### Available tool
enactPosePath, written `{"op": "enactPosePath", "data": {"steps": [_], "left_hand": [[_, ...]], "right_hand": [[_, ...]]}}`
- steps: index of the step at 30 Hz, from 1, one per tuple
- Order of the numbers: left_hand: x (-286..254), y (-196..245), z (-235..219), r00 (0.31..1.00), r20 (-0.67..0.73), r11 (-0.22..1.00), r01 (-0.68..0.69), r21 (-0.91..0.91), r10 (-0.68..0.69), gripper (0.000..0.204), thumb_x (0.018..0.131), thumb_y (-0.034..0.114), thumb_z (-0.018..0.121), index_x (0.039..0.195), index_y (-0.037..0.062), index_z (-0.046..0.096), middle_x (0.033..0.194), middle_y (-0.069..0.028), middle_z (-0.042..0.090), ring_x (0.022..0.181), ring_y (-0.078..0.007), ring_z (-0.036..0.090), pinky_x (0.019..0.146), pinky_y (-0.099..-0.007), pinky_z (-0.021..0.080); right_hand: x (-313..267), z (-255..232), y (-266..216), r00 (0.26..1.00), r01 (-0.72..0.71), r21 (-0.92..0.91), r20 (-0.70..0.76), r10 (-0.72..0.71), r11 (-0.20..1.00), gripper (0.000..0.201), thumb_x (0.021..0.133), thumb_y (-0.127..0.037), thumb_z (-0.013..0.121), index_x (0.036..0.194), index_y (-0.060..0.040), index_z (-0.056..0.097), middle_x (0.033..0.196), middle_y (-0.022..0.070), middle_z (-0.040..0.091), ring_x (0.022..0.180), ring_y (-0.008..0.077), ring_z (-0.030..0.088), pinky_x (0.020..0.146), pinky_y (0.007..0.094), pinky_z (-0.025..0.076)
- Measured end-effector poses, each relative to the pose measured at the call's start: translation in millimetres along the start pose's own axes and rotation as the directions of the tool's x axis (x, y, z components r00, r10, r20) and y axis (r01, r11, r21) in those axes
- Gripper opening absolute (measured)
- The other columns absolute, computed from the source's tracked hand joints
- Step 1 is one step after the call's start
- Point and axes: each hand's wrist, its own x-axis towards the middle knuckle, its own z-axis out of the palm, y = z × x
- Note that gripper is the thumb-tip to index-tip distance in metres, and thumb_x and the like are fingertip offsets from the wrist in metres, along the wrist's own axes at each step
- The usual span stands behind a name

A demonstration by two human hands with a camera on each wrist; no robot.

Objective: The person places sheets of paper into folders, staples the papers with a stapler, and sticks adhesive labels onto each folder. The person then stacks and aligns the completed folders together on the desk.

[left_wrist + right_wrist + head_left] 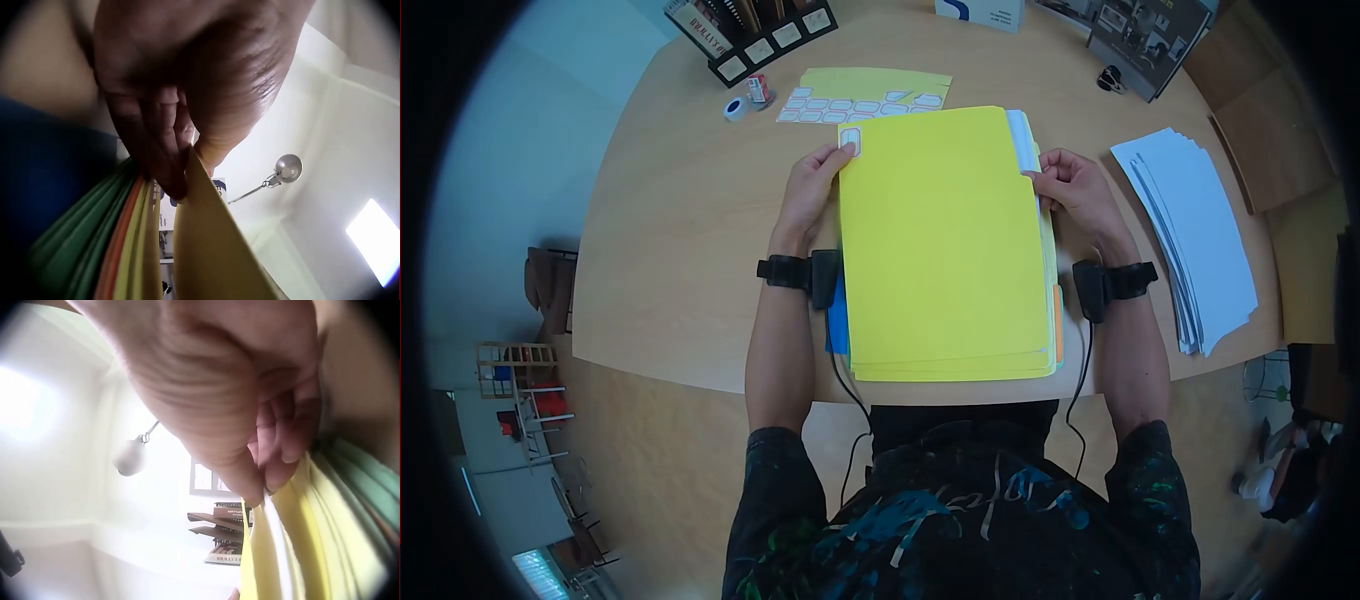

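Observation:
A yellow folder lies uppermost on a stack of folders in front of the person. The left hand pinches its upper left edge, thumb beside a white label. In the left wrist view, that folder's cover stands apart from the green, orange and yellow folders below. White paper shows along the folder's upper right side. The right hand pinches the paper's edge between thumb and fingertips, as the right wrist view shows with the white paper between yellow layers.
A sheet of labels lies behind the folders, near a small tape roll. White papers are piled on the right. A black organizer stands at the back left, a dark upright book at the back right.

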Motion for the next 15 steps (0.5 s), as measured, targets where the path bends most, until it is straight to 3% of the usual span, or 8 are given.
{"op": "enactPosePath", "data": {"steps": [6, 15], "left_hand": [[0, -6, 2, 0.997, -0.052, 0.995, -0.049, 0.086, 0.053, 0.030, 0.097, 0.029, 0.070, 0.103, 0.0003, 0.070, 0.090, -0.0027, 0.070, 0.079, -0.0067, 0.064, 0.071, -0.0211, 0.050], [-4, -3, 8, 0.996, -0.068, 0.994, -0.046, 0.102, 0.053, 0.030, 0.096, 0.030, 0.071, 0.102, 0.0004, 0.070, 0.091, -0.0027, 0.070, 0.080, -0.0074, 0.063, 0.074, -0.0217, 0.049]], "right_hand": [[-3, 1, -3, 0.999, -0.018, -0.061, -0.042, 0.016, 0.998, 0.019, 0.086, -0.009, 0.079, 0.094, -0.0036, 0.063, 0.073, -0.0024, 0.061, 0.063, 0.0044, 0.050, 0.058, 0.0208, 0.037], [2, -4, 7, 1.000, 0.006, -0.092, -0.020, -0.008, 0.996, 0.019, 0.087, -0.012, 0.079, 0.094, -0.0041, 0.063, 0.071, -0.0040, 0.060, 0.060, 0.0030, 0.048, 0.055, 0.0202, 0.035]]}}
